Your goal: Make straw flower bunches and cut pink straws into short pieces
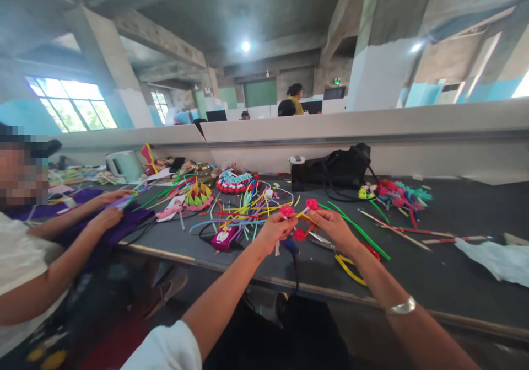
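My left hand [278, 230] is closed on a small pink-red flower [286, 210] with a pale stem below it. In my right hand [332, 227], fingers pinched, is another pink-red flower [311, 204] on a pale stem. A yellow pipe cleaner [305, 216] runs between the two hands. A third red flower [298, 234] hangs just beneath, between my hands. Scissors with yellow handles [348, 268] lie under my right wrist, blades pointing away to the left. Long green pipe cleaners [366, 237] rest to the right of my right hand.
Loose coloured pipe cleaners [248, 210] and a magenta box [224, 239] lie left of my hands. Behind are a black bag [343, 169] and a bunch of coloured flowers [397, 194]. A co-worker's hands [108, 210] work at the left. A low partition [413, 130] borders the table [413, 273].
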Demonstrator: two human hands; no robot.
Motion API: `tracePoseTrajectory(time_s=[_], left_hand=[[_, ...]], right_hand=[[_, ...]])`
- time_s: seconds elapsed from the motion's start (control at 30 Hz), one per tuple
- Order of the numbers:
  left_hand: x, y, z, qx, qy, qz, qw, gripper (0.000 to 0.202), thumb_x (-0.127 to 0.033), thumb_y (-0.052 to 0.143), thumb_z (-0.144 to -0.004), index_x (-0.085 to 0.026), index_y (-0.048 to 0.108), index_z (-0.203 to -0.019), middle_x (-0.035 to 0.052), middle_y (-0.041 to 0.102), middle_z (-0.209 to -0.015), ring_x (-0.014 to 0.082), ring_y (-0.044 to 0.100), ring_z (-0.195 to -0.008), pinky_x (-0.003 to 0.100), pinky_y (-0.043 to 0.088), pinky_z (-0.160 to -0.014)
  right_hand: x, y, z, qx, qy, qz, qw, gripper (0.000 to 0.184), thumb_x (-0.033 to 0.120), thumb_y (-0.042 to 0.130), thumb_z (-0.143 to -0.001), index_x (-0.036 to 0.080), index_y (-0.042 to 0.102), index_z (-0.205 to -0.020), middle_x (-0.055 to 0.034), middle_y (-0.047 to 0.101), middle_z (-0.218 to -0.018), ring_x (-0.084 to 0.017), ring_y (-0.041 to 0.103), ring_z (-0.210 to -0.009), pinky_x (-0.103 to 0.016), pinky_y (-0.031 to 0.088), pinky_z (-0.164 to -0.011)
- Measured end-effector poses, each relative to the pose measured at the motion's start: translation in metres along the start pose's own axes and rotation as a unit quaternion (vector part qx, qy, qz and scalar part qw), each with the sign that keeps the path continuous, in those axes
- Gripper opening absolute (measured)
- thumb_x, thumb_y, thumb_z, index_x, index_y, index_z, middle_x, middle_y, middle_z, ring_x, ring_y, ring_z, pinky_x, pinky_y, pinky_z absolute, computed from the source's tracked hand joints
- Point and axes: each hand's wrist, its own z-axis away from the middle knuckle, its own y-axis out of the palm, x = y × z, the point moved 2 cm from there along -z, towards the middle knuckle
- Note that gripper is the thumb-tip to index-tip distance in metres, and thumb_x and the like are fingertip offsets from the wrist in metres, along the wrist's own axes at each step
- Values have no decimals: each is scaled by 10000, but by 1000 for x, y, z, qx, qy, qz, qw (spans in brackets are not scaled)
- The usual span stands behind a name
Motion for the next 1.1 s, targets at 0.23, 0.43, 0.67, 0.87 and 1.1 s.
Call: tracePoseTrajectory(time_s=[0.23,0.43,0.67,0.87,1.1], left_hand=[[-2,6,-45,-22,35,-74,996,424,-508,761,-620,-146,553,-698,-92,369,-474,23,255,-401,192,157,-407],[11,3,-85,-10,33,-118,992,438,-530,741,-633,-154,535,-719,-69,480,-493,36,341,-363,187,222,-377],[36,6,-114,26,39,-95,994,431,-495,737,-669,-185,466,-797,-89,496,-493,47,394,-359,174,260,-377],[59,0,-129,86,-24,31,996,408,-494,701,-717,-159,519,-864,-26,593,-601,79,533,-442,173,349,-400],[66,0,-126,85,-106,67,988,367,-450,730,-675,-141,560,-779,-16,594,-556,64,476,-352,166,299,-330]], right_hand=[[-17,-15,-37,-34,53,-69,996,403,544,735,-695,148,714,-768,-3,635,-661,-104,527,-530,-221,414,-511],[-31,-30,-58,-52,116,-103,987,377,508,778,-646,162,667,-745,23,578,-612,-88,493,-486,-188,338,-410],[-51,-36,-73,-40,139,-151,978,372,501,771,-648,165,618,-679,22,558,-580,-87,474,-467,-193,348,-408],[-67,-52,-79,-93,121,-167,974,359,426,823,-597,172,577,-660,51,498,-542,-79,434,-468,-201,355,-429],[-70,-52,-75,-156,115,-124,973,332,438,781,-663,173,582,-679,56,482,-517,-68,395,-440,-176,239,-373]])
